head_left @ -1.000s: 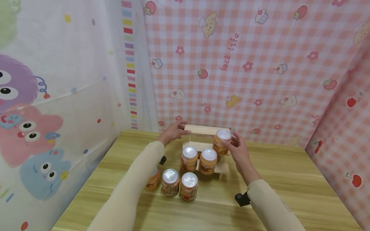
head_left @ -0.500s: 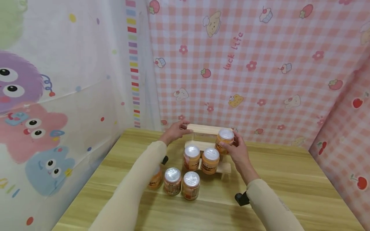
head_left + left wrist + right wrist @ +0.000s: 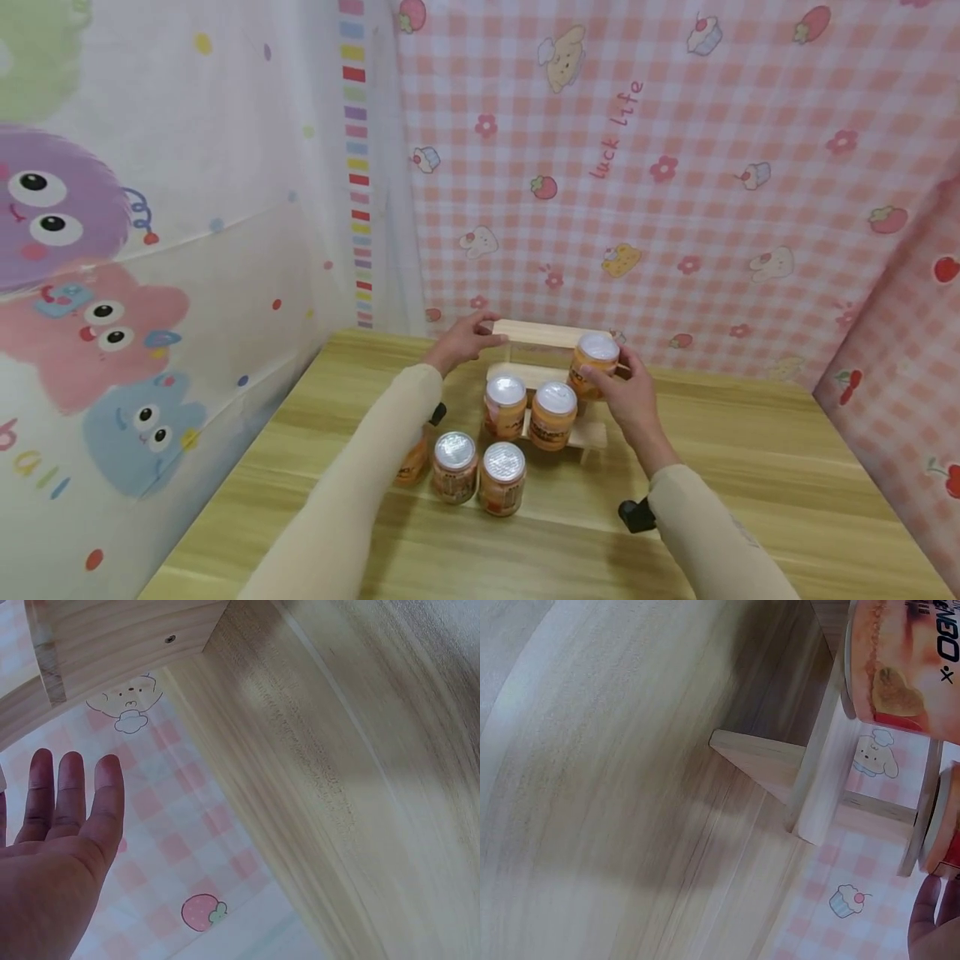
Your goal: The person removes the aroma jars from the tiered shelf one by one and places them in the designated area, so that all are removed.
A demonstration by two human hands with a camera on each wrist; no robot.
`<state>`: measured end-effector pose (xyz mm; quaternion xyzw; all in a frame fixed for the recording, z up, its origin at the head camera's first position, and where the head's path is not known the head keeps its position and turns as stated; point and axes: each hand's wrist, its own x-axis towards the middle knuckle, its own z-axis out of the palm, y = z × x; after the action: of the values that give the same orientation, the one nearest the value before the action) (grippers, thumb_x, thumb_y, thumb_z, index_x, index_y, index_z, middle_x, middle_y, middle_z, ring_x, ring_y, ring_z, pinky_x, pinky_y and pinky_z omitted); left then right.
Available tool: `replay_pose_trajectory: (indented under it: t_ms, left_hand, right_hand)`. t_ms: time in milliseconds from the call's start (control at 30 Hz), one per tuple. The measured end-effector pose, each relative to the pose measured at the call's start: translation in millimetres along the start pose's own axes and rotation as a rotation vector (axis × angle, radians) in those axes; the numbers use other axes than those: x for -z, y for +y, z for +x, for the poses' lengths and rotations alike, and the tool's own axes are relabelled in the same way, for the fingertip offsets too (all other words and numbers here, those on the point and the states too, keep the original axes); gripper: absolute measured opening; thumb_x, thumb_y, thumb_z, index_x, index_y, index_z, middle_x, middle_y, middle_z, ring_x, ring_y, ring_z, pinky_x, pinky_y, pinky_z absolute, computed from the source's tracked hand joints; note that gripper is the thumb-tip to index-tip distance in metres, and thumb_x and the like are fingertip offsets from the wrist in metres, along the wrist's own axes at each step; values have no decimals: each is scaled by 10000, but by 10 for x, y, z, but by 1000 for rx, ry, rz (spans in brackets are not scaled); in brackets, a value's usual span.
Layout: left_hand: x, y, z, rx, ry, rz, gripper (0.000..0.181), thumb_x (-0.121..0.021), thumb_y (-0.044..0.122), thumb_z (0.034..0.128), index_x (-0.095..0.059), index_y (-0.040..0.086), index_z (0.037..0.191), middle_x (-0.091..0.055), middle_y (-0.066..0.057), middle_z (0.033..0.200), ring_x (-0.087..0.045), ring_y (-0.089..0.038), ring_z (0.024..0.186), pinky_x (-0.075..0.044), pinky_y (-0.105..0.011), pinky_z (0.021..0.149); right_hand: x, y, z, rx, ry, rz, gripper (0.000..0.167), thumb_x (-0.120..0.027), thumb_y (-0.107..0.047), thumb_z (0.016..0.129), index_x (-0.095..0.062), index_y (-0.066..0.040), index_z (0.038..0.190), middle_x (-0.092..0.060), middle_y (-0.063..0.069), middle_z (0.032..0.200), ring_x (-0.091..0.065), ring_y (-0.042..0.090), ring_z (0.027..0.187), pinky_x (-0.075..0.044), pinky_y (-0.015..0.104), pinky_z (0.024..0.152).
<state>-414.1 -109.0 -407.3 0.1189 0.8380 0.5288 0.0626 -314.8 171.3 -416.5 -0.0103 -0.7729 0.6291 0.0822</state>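
Observation:
A stepped wooden rack (image 3: 551,334) stands at the table's back, its top board pinched at the left end between thumb and fingers of my left hand (image 3: 463,343). Three of that hand's fingers (image 3: 73,795) extend straight in the left wrist view. On the right of the middle step is an orange can (image 3: 595,365) with a silver lid, gripped by my right hand (image 3: 630,396); its base (image 3: 939,832) is close against the step in the right wrist view. Two similar cans (image 3: 506,408) (image 3: 553,417) stand side by side on the lowest step.
In front of the rack, two cans (image 3: 454,468) (image 3: 502,479) stand on the wooden table (image 3: 570,554). Another can (image 3: 412,463) is partly hidden by my left sleeve. Patterned cloths (image 3: 675,217) hang behind and at the sides.
The head view has shifted, so the scene sits further right. My right fingers have closed in nearer around the can. My left hand keeps its place at the rack's end.

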Motion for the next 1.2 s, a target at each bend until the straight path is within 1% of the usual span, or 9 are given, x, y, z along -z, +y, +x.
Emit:
replay_pose_trajectory:
  t_ms: [200, 367, 567, 633, 733, 800, 967, 1100, 1200]
  left_hand:
    - [13, 31, -6, 29, 0, 21, 532, -707, 301, 939, -516, 139, 1409, -568, -186, 1296, -536, -309, 1198, -529, -442, 863]
    - [3, 32, 1, 32, -3, 25, 525, -703, 297, 942, -514, 143, 1407, -567, -189, 1302, -533, -310, 1206, -524, -470, 883]
    - [-21, 51, -7, 36, -8, 27, 520, -698, 288, 946, -507, 144, 1408, -565, -187, 1290, -531, -305, 1196, -521, -473, 879]
    - [-24, 59, -11, 37, -13, 30, 519, -695, 286, 949, -505, 142, 1410, -567, -191, 1288, -536, -308, 1191, -523, -471, 870]
    - [-20, 63, -18, 43, -14, 46, 517, -691, 296, 952, -506, 146, 1410, -569, -187, 1298, -542, -304, 1193, -531, -457, 858]
    - [-16, 64, -20, 47, -13, 56, 515, -690, 301, 952, -507, 151, 1410, -570, -184, 1303, -545, -302, 1193, -535, -447, 850]
    - [-5, 74, -16, 54, -11, 51, 504, -689, 296, 953, -512, 158, 1404, -576, -185, 1288, -556, -306, 1172, -532, -438, 841]
    - [7, 73, -7, 65, -10, 53, 499, -693, 300, 950, -517, 168, 1398, -580, -181, 1281, -564, -304, 1158, -534, -436, 846]
    - [14, 74, 4, 67, -15, 51, 500, -697, 303, 947, -519, 170, 1395, -574, -184, 1294, -561, -308, 1168, -534, -461, 873]
  right_hand:
    - [68, 10, -33, 15, 10, -15, 793, -776, -372, 871, -387, -112, 1511, -473, 119, 1409, -454, 251, 1228, -482, 320, 910]
    - [127, -2, -74, 19, 17, -20, 799, -780, -380, 866, -394, -107, 1509, -477, 112, 1411, -456, 236, 1213, -471, 291, 899]
    - [225, -25, -126, 20, 0, -55, 854, -777, -425, 857, -355, -119, 1534, -450, 105, 1444, -440, 249, 1271, -443, 364, 965]
    - [260, -32, -151, 21, -4, -60, 857, -777, -426, 856, -351, -126, 1537, -448, 102, 1447, -436, 248, 1286, -437, 369, 974]
    - [311, -39, -193, 32, -10, -76, 837, -772, -414, 865, -359, -123, 1532, -454, 104, 1444, -439, 238, 1287, -451, 315, 947]
    - [348, -45, -227, 43, -18, -84, 807, -768, -400, 873, -377, -115, 1519, -464, 103, 1431, -444, 227, 1275, -461, 266, 906]
    - [459, -38, -319, 82, -33, -133, 760, -755, -362, 893, -390, -92, 1503, -476, 107, 1410, -442, 206, 1242, -462, 173, 825]
    - [544, -6, -408, 104, -50, -163, 745, -752, -318, 903, -386, -64, 1501, -479, 134, 1405, -452, 186, 1209, -469, 134, 809]
    - [599, 36, -483, 116, -75, -172, 726, -745, -295, 912, -386, -43, 1490, -478, 149, 1395, -464, 131, 1172, -465, 129, 825]
